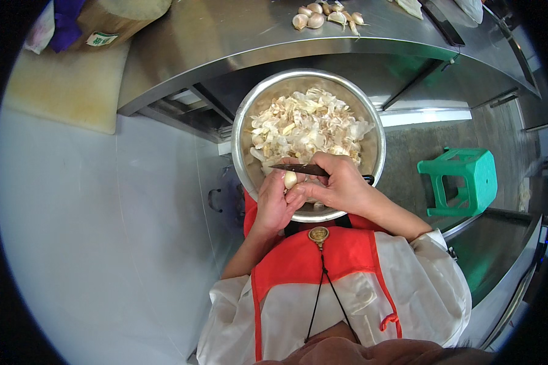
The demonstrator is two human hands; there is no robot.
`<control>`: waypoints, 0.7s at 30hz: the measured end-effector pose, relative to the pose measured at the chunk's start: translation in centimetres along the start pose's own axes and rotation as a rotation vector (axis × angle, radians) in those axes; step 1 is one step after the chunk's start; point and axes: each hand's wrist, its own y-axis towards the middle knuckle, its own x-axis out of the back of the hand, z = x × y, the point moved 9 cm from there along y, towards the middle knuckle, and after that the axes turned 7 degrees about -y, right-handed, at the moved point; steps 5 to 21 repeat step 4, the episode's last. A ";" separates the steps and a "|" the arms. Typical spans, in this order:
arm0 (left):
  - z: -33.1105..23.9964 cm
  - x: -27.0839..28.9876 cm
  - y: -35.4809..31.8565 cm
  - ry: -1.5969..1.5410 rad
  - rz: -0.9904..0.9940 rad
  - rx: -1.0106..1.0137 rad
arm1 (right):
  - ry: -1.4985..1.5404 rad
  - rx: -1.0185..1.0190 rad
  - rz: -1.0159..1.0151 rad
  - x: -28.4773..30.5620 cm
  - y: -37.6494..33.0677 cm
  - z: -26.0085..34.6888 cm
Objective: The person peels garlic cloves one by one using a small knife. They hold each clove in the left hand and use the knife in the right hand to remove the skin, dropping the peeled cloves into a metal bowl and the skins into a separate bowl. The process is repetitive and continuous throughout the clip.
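Over the near side of a large metal bowl [242,131], my two hands meet. My left hand [274,198] is closed, holding a pale garlic clove [290,179] between its fingers. In my right hand [344,182] is a small dark-bladed knife [298,168], gripped by its black handle with the blade pointing left above the clove. The right thumb reaches across close to the clove. Garlic skins [310,125] fill much of the bowl in a loose, papery heap. My fingers partly hide the clove and the knife's handle.
Beyond the bowl runs a steel counter [225,36] carrying a small pile of garlic cloves [316,18] and a dark, flat object [441,23]. To the right, a green plastic stool [463,179] stands on the floor. A cutting board [67,88] lies at the far left.
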 end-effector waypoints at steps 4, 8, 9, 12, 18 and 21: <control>-0.1 0.1 -0.1 0.074 0.006 -0.004 | -0.015 0.026 0.004 0.0 0.0 0.1; -0.1 0.1 -0.1 0.074 0.006 -0.004 | -0.015 0.026 0.004 0.0 0.0 0.1; -0.1 0.1 -0.1 0.074 0.006 -0.004 | -0.015 0.026 0.004 0.0 0.0 0.1; -0.1 0.1 -0.1 0.074 0.006 -0.004 | -0.015 0.026 0.004 0.0 0.0 0.1; -0.1 0.1 -0.1 0.074 0.006 -0.004 | -0.015 0.026 0.004 0.0 0.0 0.1; -0.1 0.1 -0.1 0.074 0.006 -0.004 | -0.015 0.026 0.004 0.0 0.0 0.1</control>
